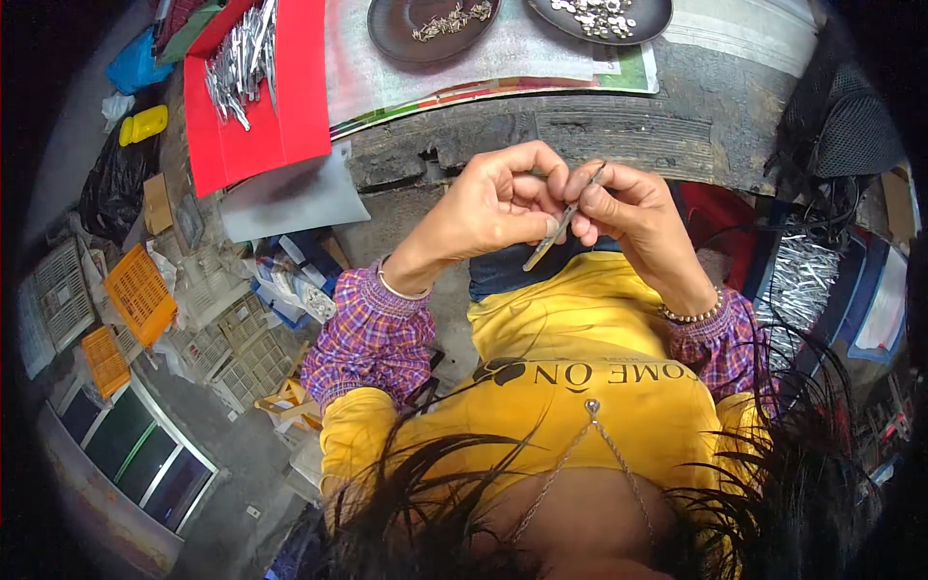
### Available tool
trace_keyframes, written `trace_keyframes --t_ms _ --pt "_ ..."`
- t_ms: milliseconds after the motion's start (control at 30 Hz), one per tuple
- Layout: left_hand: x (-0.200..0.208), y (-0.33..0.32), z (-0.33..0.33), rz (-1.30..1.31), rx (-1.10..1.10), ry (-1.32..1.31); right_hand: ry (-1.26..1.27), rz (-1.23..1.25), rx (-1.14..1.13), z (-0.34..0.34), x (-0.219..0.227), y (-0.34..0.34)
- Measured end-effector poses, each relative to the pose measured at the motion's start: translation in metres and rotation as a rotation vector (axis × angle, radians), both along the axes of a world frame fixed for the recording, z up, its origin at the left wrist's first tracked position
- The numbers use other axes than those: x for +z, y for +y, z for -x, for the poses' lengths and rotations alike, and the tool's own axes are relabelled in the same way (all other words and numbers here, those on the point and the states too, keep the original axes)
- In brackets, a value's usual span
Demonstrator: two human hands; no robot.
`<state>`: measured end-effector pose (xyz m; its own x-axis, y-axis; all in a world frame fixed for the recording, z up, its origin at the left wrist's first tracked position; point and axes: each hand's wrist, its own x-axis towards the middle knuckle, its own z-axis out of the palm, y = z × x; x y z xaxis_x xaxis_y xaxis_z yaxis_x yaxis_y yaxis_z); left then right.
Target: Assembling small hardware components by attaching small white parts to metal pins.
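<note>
In front of my lap, both hands meet around a slim, greyish metal piece (547, 246) with a narrow, tapered shape. It slants from upper right to lower left. My left hand (503, 198) is closed, thumb and fingertips pinching it from the left side. From the other side, my right hand (630, 205) grips the same piece between thumb and fingers, near its upper end. The fingers cover its middle, so its exact kind cannot be told. Beyond the hands, a dark round plate (387, 37) holds small metal parts, and a second dark plate (650, 27) holds little shiny pieces.
A worn wooden bench (619, 135) runs across the far side. On its left, a red tray (302, 106) holds a heap of slim metal strips (242, 68). More strips (800, 280) are piled at my right. Orange baskets (141, 295) and crates stand on the floor at left.
</note>
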<state>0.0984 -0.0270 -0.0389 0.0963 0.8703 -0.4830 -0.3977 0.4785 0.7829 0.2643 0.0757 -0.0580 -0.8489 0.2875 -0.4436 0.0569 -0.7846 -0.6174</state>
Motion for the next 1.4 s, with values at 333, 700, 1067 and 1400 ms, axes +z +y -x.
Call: trace_keyframes --t_ms 333,700,1067,1400 --pt "0.002 0.001 0.001 -0.02 0.012 -0.043 0.021 -0.003 0.012 0.0 0.005 0.001" --pt "0.015 0.005 0.003 -0.016 -0.033 0.005 0.014 -0.009 0.023 -0.003 0.007 0.003" --pt "0.031 0.01 0.013 -0.294 0.13 0.421 -0.002 0.218 -0.042 -0.01 0.009 0.005" --pt "0.031 0.019 0.059 -0.368 0.296 0.633 0.083 0.583 -0.069 -0.013 -0.002 -0.002"
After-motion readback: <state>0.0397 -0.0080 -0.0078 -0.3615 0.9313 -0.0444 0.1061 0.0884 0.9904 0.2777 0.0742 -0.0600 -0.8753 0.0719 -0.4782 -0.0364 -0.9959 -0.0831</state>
